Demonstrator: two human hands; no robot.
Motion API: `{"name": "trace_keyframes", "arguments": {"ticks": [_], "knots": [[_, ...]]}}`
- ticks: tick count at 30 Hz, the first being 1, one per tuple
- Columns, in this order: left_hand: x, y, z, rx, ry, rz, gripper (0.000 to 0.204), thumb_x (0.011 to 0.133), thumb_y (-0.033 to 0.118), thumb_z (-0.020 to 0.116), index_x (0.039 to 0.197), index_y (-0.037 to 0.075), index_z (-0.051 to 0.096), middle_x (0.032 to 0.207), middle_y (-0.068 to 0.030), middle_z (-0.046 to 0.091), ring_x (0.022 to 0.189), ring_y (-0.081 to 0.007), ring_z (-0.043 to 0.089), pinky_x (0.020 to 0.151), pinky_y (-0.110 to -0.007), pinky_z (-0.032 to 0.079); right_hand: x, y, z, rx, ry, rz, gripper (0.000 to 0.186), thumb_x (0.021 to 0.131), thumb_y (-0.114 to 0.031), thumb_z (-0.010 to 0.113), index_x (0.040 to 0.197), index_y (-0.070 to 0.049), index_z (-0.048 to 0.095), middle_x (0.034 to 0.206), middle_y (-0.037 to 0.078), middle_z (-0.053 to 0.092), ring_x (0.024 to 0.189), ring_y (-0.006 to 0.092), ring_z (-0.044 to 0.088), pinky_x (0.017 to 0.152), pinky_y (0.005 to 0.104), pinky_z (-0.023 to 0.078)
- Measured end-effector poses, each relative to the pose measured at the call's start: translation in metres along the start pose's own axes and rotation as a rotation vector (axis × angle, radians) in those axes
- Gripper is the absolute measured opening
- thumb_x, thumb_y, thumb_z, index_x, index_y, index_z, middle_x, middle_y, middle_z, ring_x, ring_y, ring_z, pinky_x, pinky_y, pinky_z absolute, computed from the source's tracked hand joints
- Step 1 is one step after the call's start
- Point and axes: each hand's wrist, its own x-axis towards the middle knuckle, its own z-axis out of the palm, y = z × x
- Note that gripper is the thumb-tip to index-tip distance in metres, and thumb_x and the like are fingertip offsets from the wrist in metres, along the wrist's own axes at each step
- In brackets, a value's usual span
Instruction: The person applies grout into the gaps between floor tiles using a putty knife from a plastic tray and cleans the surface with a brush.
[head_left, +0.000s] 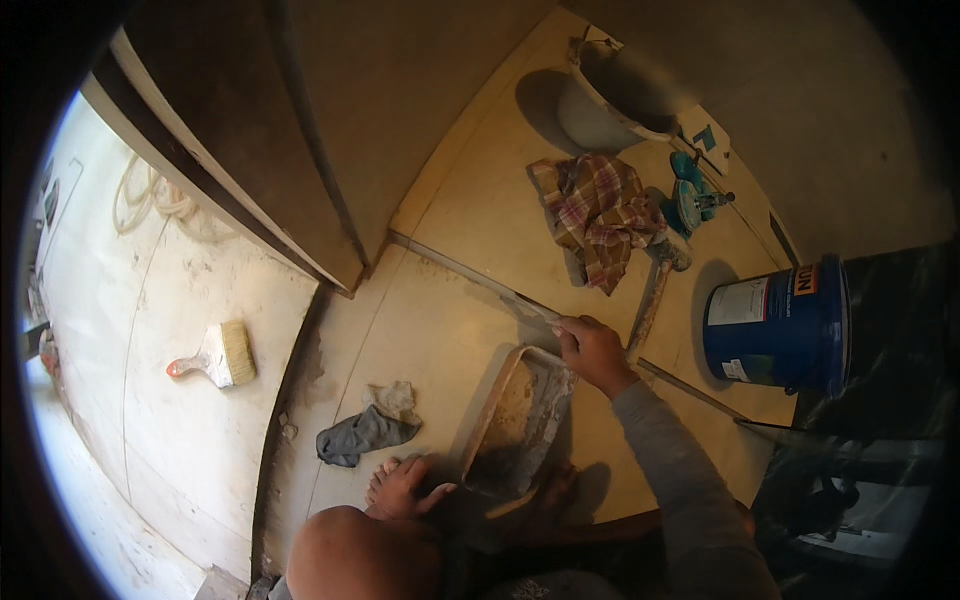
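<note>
My right hand (595, 355) is closed just past the upper right corner of a worn rectangular tray (484, 425). What its fingers grip is unclear; a thin pale edge by the fingertips runs in line with the floor joint. Crusted residue coats the tray's inside. Low in the view, left of the tray and in front of my knee, my left hand (405, 488) rests near the floor with its thumb apart from the fingers. It appears to hold nothing. A crumpled dark grey cloth (365, 435) lies just beyond it, touching a paler scrap (395, 400).
A wide brush (225, 355) lies on the pale floor at left, with coiled hose (165, 205) beyond. A plaid cloth (595, 215), teal sandals (688, 195), a long-handled tool (650, 305) and a pale bucket (590, 115) are farther off. At right is a blue bucket (750, 335).
</note>
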Motion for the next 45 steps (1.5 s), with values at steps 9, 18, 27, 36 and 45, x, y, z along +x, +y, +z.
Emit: {"name": "trace_keyframes", "arguments": {"ticks": [9,18,27,36,45], "knots": [[0.091,0.029,0.055,-0.391,-0.324,0.412,0.061,0.093,0.032,0.062,0.141,0.003,0.039,0.135,-0.0253,0.044,0.122,-0.0419,0.047,0.101,-0.043,0.041,-0.012,-0.005,-0.031,0.0,-0.028,0.048,0.012,0.089,-0.014,0.059,0.095,-0.006,0.066,0.079,0.014,0.063,0.07,0.0322,0.063,0.062,0.0403,0.051],[0.002,-0.031,0.022,-0.222,-0.028,0.148,0.051,0.08,0.037,0.076,0.117,0.007,0.06,0.106,-0.0135,0.063,0.103,-0.0329,0.061,0.087,-0.042,0.047,-0.003,-0.011,-0.009,-0.021,-0.091,0.05,0.011,0.087,-0.013,0.06,0.093,-0.005,0.066,0.079,0.015,0.064,0.072,0.034,0.063,0.064,0.0412,0.052],[-0.027,-0.027,0.034,-0.076,0.229,-0.038,0.04,0.075,0.032,0.08,0.105,0.012,0.065,0.095,-0.0091,0.063,0.09,-0.0306,0.059,0.078,-0.039,0.044,0.067,-0.041,0.075,0.139,0.105,-0.11,0.014,0.088,-0.011,0.061,0.098,-0.002,0.067,0.085,0.017,0.066,0.077,0.0331,0.065,0.066,0.0399,0.051],[-0.025,-0.027,0.03,-0.108,0.214,0.005,0.042,0.076,0.026,0.08,0.108,0.006,0.062,0.1,-0.0143,0.062,0.094,-0.0338,0.06,0.081,-0.042,0.046,0.047,-0.024,0.066,0.086,0.017,-0.042,0.014,0.087,-0.013,0.063,0.097,-0.004,0.067,0.084,0.016,0.066,0.078,0.0326,0.065,0.068,0.04,0.052],[-0.025,-0.023,0.027,0.009,0.2,-0.036,0.043,0.075,0.029,0.08,0.108,0.007,0.062,0.099,-0.0144,0.061,0.092,-0.0339,0.059,0.079,-0.042,0.045,0.016,-0.001,0.05,0.111,0.11,-0.027,0.012,0.087,-0.012,0.063,0.093,-0.002,0.066,0.079,0.015,0.065,0.073,0.0332,0.063,0.065,0.0405,0.05]]}}
